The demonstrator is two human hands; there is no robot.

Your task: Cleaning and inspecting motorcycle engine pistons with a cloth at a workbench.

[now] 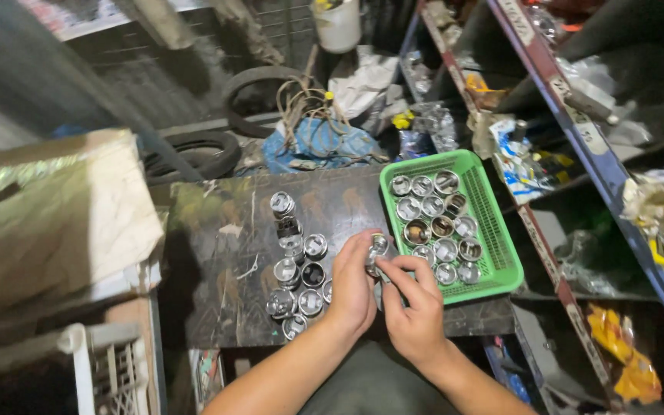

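Both hands pinch one shiny metal socket (379, 247): left hand (352, 288) and right hand (415, 307) closed on it, between the fingertips. It looks hard, heavy, slippery; grip its round sides.

A dark, scuffed wooden table (224, 253) stands in a dim, cluttered workshop, lit from above. To the right runs a metal shelving rack (578, 131) with blue and red rails, stuffed with bags and packets. Behind the table lie old rubber tyres (201, 154), a blue cloth bundle (317, 146) and a white bucket (338, 24), with cardboard (55, 215) and a white crate (109, 369) at the left.
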